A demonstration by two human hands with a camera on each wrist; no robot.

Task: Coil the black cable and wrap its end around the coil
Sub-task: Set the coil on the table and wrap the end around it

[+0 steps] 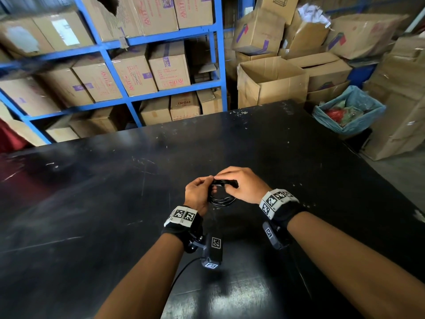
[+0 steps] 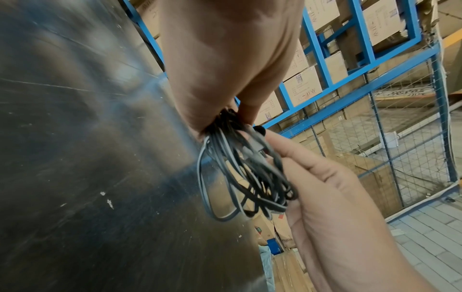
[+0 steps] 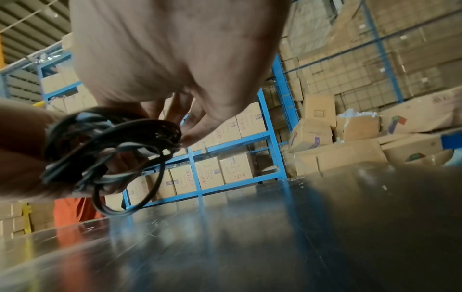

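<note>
The black cable [image 1: 221, 200] is gathered into a small loose coil, held just above the black table [image 1: 138, 180] between both hands. My left hand [image 1: 208, 181] pinches the coil's left side; in the left wrist view its fingers [image 2: 240, 110] clamp the bunched strands [image 2: 246, 177] at the top. My right hand [image 1: 226, 183] grips the coil's upper right part, fingers curled over it. In the right wrist view its fingertips [image 3: 192, 134] pinch the strands [image 3: 112, 150] while loops hang below. A plug end [image 2: 258, 130] shows near the right fingers.
Blue steel shelving [image 1: 128, 44] loaded with cardboard boxes stands beyond the table's far edge. Open cartons [image 1: 271, 79] and a blue-lined bin [image 1: 349, 111] crowd the back right. A thin camera lead [image 1: 184, 270] trails from my left wrist.
</note>
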